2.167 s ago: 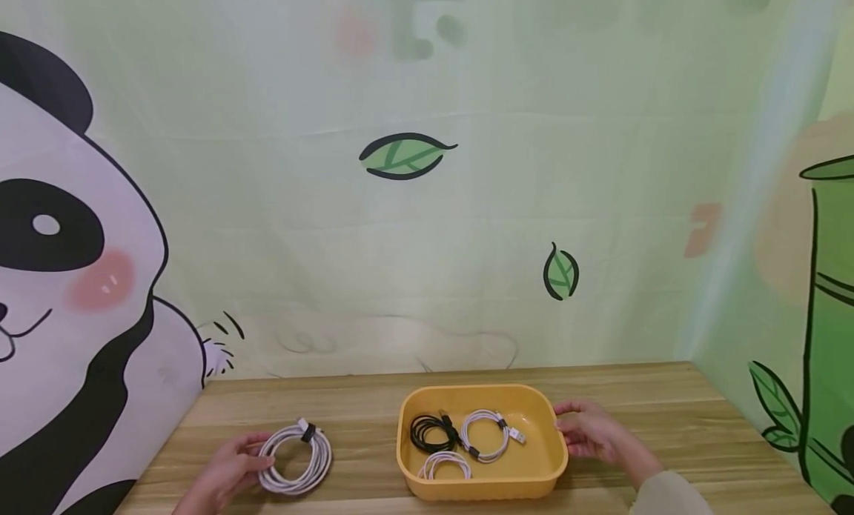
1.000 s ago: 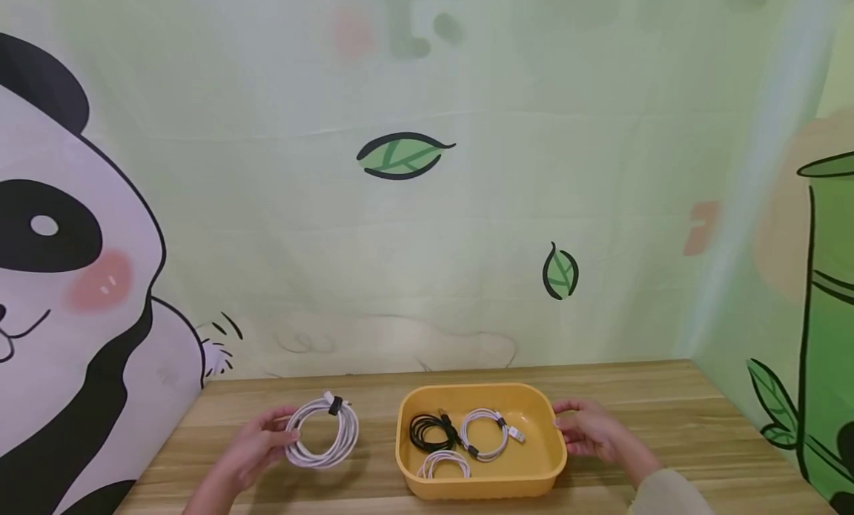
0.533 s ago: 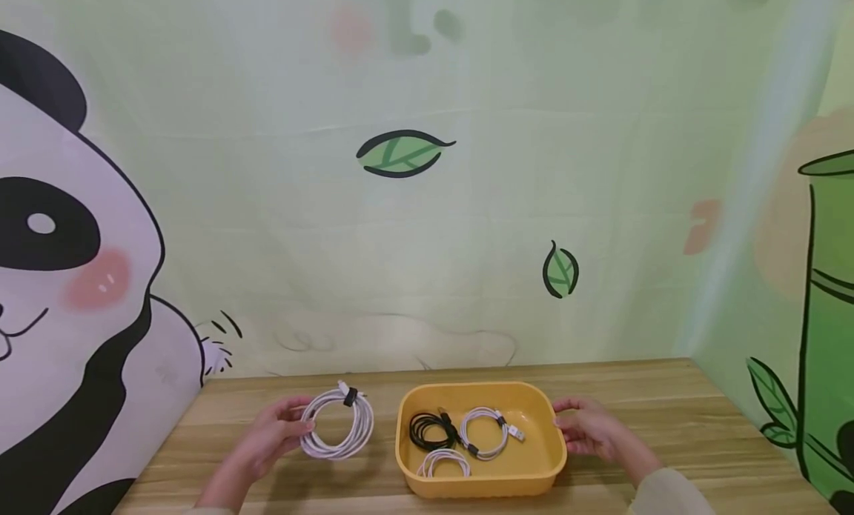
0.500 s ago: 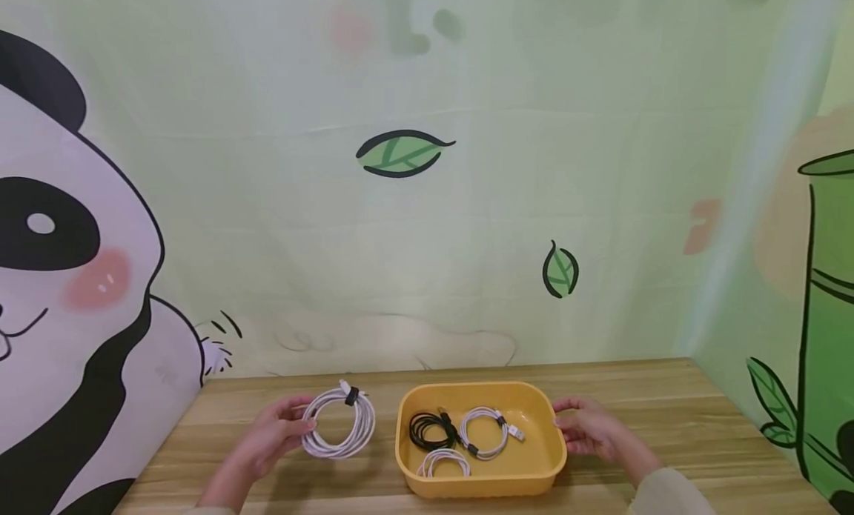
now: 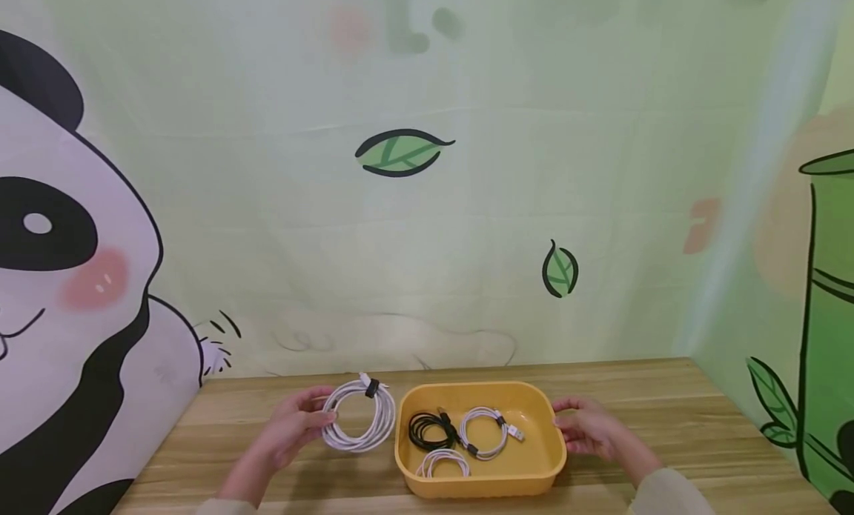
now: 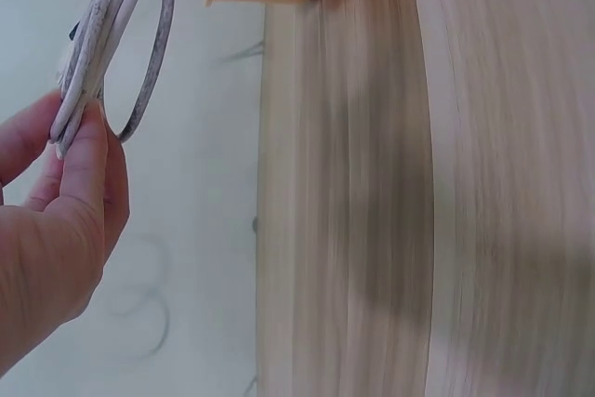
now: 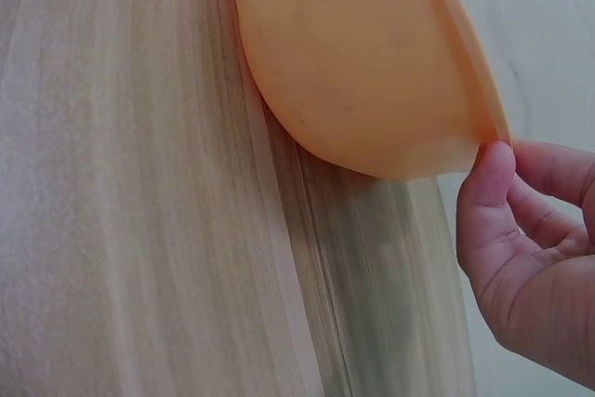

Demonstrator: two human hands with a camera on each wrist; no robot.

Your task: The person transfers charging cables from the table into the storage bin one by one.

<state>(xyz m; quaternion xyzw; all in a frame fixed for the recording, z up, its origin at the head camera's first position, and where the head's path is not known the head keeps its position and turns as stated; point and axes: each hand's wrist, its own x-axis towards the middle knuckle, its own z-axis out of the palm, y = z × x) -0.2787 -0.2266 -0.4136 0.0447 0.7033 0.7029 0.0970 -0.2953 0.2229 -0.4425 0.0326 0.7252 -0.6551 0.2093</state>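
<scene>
In the head view my left hand [image 5: 293, 430] holds a thick coiled white cable [image 5: 383, 420], bound with a black strap, in the air just left of the yellow bin [image 5: 480, 488]. Thumb and fingertips pinch the coil's near side, as the left wrist view shows with the cable [image 6: 98, 34] seen edge-on. My right hand [image 5: 590, 430] grips the bin's right rim, thumb outside; the far fingertips are hidden behind the rim in the right wrist view. Inside the bin lie a black coiled cable [image 5: 451, 430], a white USB cable [image 5: 515, 432] and a pale coiled cable [image 5: 445, 453].
The bin stands on a wood-grain table [image 5: 674, 411]. Behind it hangs a pale green backdrop [image 5: 300, 226] with printed leaves and a panda [image 5: 113, 396] at the left. The cable's shadow falls on the tabletop.
My left hand has lifted the coiled white cable and carried it rightward, now close to the bin's left rim. The right hand and the bin have stayed in place.
</scene>
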